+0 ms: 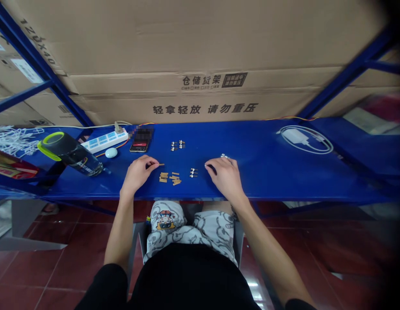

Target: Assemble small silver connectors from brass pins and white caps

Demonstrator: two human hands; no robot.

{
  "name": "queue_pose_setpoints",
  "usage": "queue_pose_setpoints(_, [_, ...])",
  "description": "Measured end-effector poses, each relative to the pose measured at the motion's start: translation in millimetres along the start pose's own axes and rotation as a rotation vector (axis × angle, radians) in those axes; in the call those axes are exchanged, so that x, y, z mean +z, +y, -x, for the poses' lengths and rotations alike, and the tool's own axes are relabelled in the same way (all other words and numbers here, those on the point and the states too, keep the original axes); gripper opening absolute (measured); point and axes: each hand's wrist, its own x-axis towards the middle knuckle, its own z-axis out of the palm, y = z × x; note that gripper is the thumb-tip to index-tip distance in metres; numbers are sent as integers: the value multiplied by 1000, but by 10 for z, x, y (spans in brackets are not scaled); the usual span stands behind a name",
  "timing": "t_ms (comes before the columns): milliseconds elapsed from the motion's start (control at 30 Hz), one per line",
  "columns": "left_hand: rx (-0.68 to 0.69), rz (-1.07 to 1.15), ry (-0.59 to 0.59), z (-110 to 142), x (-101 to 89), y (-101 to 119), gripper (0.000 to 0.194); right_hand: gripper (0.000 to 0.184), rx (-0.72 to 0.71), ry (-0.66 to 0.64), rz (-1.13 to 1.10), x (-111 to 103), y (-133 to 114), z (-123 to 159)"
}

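Observation:
My left hand (139,173) is closed in a pinch on a small tan stick-like piece (161,164). Below it lie several similar tan pieces (163,177) in two loose groups. My right hand (224,175) is pinched too, with a tiny white piece (206,165) at its fingertips. Behind its knuckles, partly hidden, sit several more small white bits (223,156). Between the hands is a short column of white-and-tan assembled pieces (193,172). Further back stand two more columns of such assembled pieces (182,144). They are too small for their kind to be told.
The blue shelf table (261,172) carries a phone (142,140), a white power strip (106,141), a round white object (111,153) and a dark bottle (72,153) lying on its side. A white charger with cable (298,136) lies right. Cardboard (200,47) backs the table.

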Motion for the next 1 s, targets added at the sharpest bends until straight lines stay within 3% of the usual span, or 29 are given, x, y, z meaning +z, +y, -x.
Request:
queue_pose_setpoints(133, [24, 147, 161, -1, 133, 353, 15, 18, -3, -11, -123, -18, -9, -19])
queue_pose_setpoints(300, [101, 376, 157, 52, 419, 665, 14, 13, -7, -5, -431, -78, -21, -25])
queue_pose_setpoints(433, [171, 403, 102, 84, 574, 716, 10, 11, 72, -18, -577, -105, -50, -32])
queue_pose_setpoints(600, [298, 361, 121, 116, 592, 755, 11, 16, 140, -27, -735, -65, -147, -49])
queue_pose_setpoints(1000, [435, 282, 120, 120, 608, 765, 12, 12, 175, 37, -739, -24, -180, -40])
